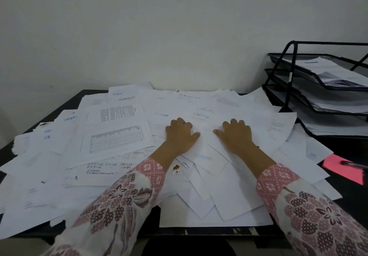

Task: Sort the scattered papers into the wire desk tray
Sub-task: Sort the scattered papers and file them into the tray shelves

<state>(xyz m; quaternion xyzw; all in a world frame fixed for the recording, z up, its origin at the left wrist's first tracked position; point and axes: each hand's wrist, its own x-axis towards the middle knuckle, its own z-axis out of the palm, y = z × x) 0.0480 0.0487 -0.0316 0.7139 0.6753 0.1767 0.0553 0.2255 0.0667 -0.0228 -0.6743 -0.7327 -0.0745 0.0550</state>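
Left hand [180, 134] and right hand [236, 135] rest palm-down on the papers [119, 136], fingers slightly bent, gripping nothing. Tray [288, 88] stands at right.

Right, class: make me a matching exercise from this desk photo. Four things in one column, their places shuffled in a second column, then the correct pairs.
Things
1. wire desk tray
2. pink note
3. left hand
4. sheet with a printed table

Places
A. left part of the paper pile
B. flat on the papers, mid-desk
C. right edge of the desk, under a pen
D. back right corner, sheets in its tiers

Pairs: 1-D, 2-C, 3-B, 4-A
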